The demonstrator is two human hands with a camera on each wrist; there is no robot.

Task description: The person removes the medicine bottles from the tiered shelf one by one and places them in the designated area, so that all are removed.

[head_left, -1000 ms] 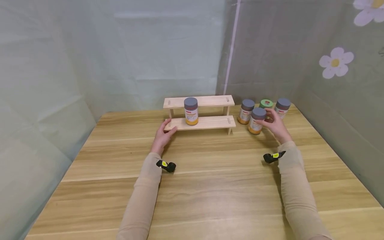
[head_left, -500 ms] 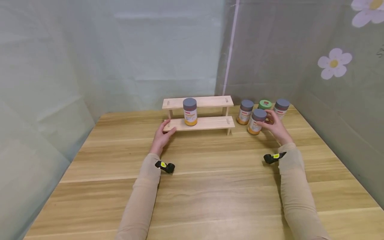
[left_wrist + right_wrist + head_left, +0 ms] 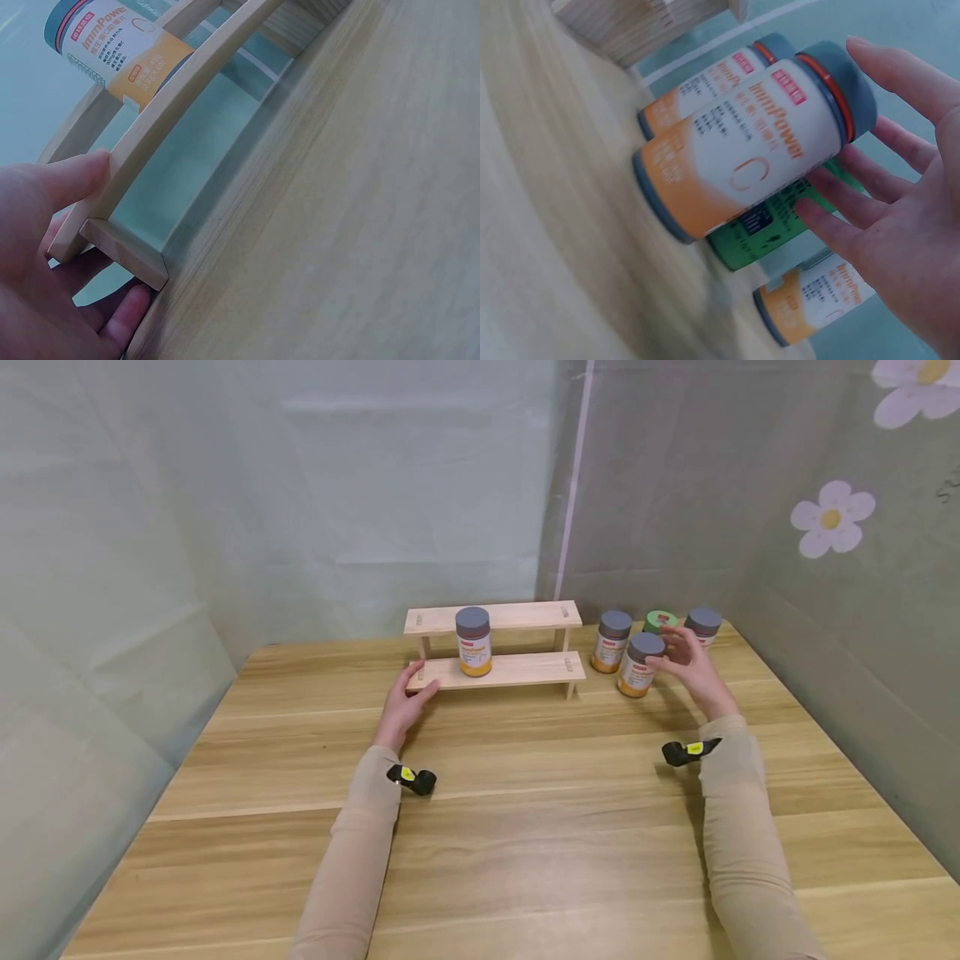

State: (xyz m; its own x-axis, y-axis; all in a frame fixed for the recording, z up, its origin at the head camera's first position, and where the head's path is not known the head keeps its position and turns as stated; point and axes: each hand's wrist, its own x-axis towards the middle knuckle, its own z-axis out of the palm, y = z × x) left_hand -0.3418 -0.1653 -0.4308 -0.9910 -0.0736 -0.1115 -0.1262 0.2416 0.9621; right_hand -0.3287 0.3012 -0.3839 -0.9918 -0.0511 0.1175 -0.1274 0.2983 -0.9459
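Note:
My left hand (image 3: pixel 401 706) grips the left end of a two-step wooden shelf (image 3: pixel 517 670), thumb on top of the lower board, as the left wrist view also shows. A white and orange supplement bottle (image 3: pixel 474 647) with a grey lid stands on that lower board. To the right of the shelf, my right hand (image 3: pixel 696 672) is beside a similar front bottle (image 3: pixel 636 675) that stands upright on the table. In the right wrist view its fingers (image 3: pixel 855 191) are spread and loosely bent behind this bottle, with the thumb close to the lid; contact is hard to tell.
Behind the front bottle are another grey-lidded bottle (image 3: pixel 611 643), a green bottle (image 3: pixel 754 232) and a further grey-lidded bottle (image 3: pixel 703 625), partly hidden by the right hand. The wooden table (image 3: pixel 525 827) has cloth walls (image 3: pixel 420 485) at its back and sides.
My right hand's fingers have loosened and drawn slightly right, away from the front bottle, which stays about where it was. The left hand keeps its hold on the shelf.

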